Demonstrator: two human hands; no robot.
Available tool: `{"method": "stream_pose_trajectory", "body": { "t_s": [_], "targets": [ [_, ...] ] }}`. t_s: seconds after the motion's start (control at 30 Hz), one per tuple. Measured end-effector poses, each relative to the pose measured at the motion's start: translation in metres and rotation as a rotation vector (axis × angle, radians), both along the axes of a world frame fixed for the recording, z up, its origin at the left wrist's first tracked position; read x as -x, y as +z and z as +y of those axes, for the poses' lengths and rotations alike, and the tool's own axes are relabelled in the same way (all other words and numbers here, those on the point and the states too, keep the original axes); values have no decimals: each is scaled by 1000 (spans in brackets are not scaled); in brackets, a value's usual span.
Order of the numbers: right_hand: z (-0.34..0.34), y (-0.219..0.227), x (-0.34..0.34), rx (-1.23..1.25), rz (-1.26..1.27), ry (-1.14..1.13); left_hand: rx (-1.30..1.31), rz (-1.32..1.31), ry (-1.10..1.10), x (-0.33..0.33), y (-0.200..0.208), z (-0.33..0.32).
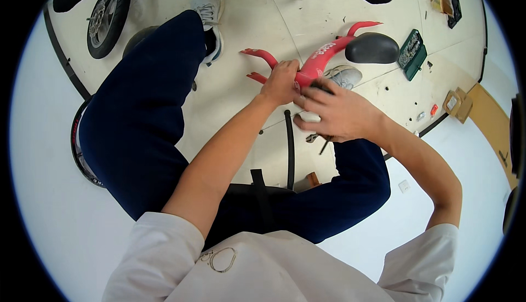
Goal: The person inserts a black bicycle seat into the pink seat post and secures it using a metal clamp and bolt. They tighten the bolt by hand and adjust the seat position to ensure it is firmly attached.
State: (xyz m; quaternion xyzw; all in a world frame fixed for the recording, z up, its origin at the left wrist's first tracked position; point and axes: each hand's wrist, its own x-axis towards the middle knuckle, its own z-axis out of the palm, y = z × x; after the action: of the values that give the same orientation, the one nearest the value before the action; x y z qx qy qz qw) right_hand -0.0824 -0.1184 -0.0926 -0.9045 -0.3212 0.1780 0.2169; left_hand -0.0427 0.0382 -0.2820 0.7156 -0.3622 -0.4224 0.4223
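Note:
A small red bike frame [327,55] with forked ends and a black saddle [372,48] lies in front of me, near my shoe. My left hand [281,84] is closed round the end of its red tube. Close beside it, my right hand [345,113] has its fingers curled and partly blurred by motion. A dark rounded part [323,86] shows at those fingertips, against the frame. Something small and white [310,117] shows at the fingers; I cannot make out what it is. Below the palm, dark metal tool ends [313,137] stick out, and whether they are held is hidden.
A black tube [290,148] stands between my legs. A spoked wheel [108,21] is at the far left. To the right are an open green case of small parts [411,55], a cardboard box [459,104] and loose bits on the tiled floor.

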Motion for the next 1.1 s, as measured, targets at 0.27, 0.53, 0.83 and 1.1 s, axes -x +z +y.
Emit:
{"method": "stream_pose_trajectory", "body": {
  "t_s": [0.27,0.53,0.83,1.1],
  "targets": [
    [11,-28,15,-780,751,-1269,-127,12,-39,1,8,-2],
    [7,-34,9,-1128,825,-1656,-92,-67,373,20,28,1],
    [6,-18,-1,-1075,702,-1610,29,1880,1332,45,63,-17],
    [-9,-20,-24,-1228,773,-1752,-164,1948,1290,16,60,-49]
  ]
}}
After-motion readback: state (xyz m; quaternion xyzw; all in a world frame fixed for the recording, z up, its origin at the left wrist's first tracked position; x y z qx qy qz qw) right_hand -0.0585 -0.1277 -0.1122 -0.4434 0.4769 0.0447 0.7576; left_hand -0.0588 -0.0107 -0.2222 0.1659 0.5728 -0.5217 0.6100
